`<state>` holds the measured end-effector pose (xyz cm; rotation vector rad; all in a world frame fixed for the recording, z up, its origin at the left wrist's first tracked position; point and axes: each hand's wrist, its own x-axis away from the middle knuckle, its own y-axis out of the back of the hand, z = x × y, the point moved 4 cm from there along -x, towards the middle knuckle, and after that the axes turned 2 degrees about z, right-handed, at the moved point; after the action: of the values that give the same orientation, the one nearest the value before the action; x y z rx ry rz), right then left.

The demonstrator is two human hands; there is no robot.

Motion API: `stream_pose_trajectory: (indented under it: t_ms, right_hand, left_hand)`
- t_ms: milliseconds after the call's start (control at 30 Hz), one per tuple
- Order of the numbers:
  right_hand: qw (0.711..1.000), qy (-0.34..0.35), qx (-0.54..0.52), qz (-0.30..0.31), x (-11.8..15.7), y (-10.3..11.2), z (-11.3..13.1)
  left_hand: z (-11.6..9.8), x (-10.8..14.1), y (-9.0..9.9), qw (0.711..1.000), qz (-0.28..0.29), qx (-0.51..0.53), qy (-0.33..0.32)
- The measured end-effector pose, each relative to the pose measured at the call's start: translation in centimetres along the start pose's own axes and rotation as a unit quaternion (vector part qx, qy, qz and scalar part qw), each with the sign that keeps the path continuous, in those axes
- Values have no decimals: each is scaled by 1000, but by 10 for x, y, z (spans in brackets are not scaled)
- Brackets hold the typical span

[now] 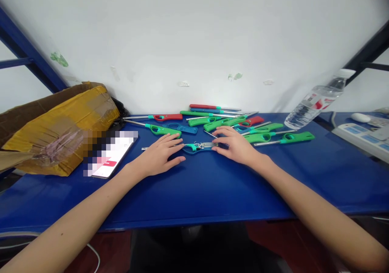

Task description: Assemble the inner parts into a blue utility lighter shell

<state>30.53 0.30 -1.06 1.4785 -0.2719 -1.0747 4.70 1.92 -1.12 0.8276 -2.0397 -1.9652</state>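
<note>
A blue stick lighter [204, 147] lies on the table with its casing open, its inner parts and teal trigger showing. My left hand [162, 155] rests palm down over its metal tube, fingers stretched out and thumb apart. At the other end, my right hand [235, 146] curls its thumb and fingers round the handle, covering the tip. A thin metal rod [210, 134] pokes out beside the right fingers; what it belongs to is hidden. Behind the left hand lie a green lighter [162, 130] and a loose blue casing half [184, 128].
Several red, green and blue lighters [226, 121] lie piled against the wall. A taped cardboard box [67, 131] and a phone [117, 155] are on the left. A tilted water bottle [316, 102] and a white power strip [361, 137] are on the right.
</note>
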Motion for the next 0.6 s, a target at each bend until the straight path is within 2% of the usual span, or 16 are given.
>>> stream_pose_trajectory:
  t_ms: [300,600]
  right_hand:
    - [999,14,20,30,1,4,-3]
    - [999,23,13,32,2,5,1]
  left_hand:
    - [1,1,-1,1000,-6,-8,14]
    - [2,0,2,1000,-20,8,14]
